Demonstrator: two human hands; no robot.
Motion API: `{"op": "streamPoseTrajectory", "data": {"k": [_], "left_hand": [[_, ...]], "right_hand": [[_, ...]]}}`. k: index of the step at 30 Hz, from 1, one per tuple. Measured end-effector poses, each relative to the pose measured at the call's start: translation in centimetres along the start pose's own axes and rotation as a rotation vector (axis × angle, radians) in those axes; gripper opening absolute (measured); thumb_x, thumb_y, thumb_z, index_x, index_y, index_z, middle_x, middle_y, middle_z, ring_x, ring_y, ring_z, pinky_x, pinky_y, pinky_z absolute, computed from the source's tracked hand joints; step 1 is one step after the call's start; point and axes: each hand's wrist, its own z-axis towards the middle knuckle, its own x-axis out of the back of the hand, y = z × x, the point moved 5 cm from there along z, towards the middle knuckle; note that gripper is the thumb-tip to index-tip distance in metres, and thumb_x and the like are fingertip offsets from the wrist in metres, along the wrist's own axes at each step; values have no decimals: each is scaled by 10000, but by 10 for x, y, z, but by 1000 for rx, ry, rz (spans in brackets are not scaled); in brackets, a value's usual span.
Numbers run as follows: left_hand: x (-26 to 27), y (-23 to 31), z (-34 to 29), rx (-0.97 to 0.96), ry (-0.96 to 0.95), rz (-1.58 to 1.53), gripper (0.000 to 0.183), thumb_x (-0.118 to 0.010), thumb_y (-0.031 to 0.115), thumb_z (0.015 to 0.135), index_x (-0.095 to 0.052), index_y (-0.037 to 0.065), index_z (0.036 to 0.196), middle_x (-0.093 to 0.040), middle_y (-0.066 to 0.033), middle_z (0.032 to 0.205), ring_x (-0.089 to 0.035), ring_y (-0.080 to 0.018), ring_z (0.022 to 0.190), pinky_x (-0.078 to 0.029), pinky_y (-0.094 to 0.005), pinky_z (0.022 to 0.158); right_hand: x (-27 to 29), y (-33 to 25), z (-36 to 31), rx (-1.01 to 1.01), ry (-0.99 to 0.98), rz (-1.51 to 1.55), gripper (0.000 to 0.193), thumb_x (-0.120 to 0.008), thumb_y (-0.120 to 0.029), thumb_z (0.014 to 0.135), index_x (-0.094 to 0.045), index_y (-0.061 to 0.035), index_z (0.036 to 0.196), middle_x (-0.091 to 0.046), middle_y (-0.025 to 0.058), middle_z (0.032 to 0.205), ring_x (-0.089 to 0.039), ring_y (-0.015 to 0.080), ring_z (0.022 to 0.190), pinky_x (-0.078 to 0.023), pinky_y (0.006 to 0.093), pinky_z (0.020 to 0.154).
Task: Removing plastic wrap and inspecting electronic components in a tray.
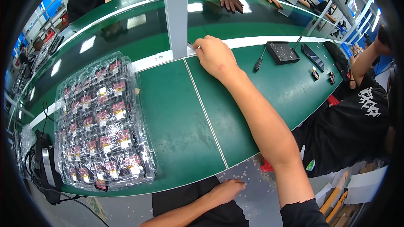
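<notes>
My right hand (214,55) reaches across the green worktable (168,138) to its far white rail. The fingers are closed in a pinch beside the foot of a grey metal post (176,21). A thin grey bit shows at the fingertips, too small to name. Low in front of the table, my left hand (227,191) lies over my dark-clothed lap, its fingers loosely stretched out with nothing seen in them. To the left stands a stack of clear plastic trays (103,126), holding many small red, black and white parts.
A screwdriver (258,62), a black box-like device (282,53) and small dark-and-gold parts (315,75) lie on the right. A person in a black shirt (357,122) sits there. Across the dark belt (126,25), another person's hand (231,2) rests. Cables hang at the left edge.
</notes>
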Motion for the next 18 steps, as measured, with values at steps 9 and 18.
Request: {"op": "streamPoseTrajectory", "data": {"k": [9, 18], "left_hand": [[-1, 0, 2, -4, 3, 3, 220, -584, 0, 946, -702, -23, 1132, -720, -179, 1135, -699, -386, 1060, -587, -460, 910], [1, 0, 1, 38, -14, -13, 227, -578, 2, 948, -700, -23, 1138, -717, -172, 1148, -693, -389, 1072, -586, -464, 909]], "right_hand": [[-2, 3, 1, 10, 17, 13, 172, -637, -103, 958, -773, -43, 1046, -706, 170, 1022, -683, 388, 973, -548, 473, 866], [-5, 4, 0, 13, 40, 31, 164, -644, -87, 956, -767, -23, 1045, -719, 172, 1026, -685, 391, 960, -545, 471, 865]]}}
